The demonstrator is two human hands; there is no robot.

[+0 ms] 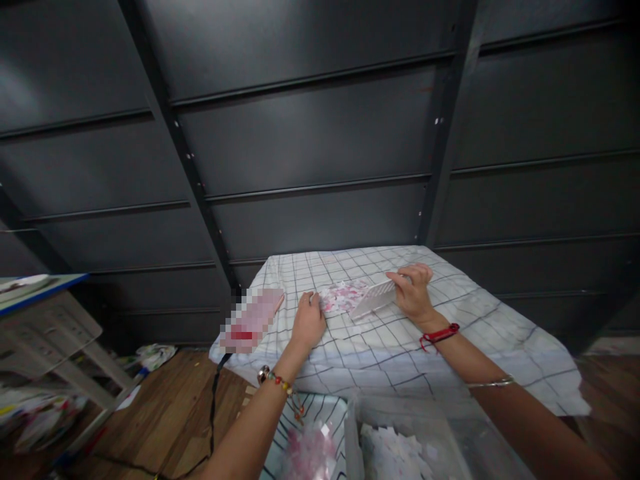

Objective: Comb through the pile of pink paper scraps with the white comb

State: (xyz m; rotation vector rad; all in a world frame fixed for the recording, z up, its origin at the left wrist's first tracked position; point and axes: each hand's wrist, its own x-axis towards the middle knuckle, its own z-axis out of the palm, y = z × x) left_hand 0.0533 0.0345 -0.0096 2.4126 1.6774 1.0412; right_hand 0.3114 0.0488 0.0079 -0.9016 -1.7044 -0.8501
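Note:
My right hand (pixel 415 290) grips the upper end of a white slotted plastic panel (pixel 374 300), which is tilted with its lower edge on the checked cloth. Just left of the panel lies a pile of small pink and white flat pieces (pixel 341 295), partly hidden behind it. My left hand (pixel 309 319) rests at the pile's left edge, fingers partly bent and slightly apart, with nothing seen in its grasp. The pieces are too small to name more exactly.
A white checked cloth (pixel 480 327) covers the table before a dark panelled wall. A pink phone (pixel 255 320), partly blurred, lies left with a black cable. In front are a striped tray (pixel 337 410) with pink bags and a clear bin (pixel 353 440) of white pieces. A desk (pixel 50 293) stands left.

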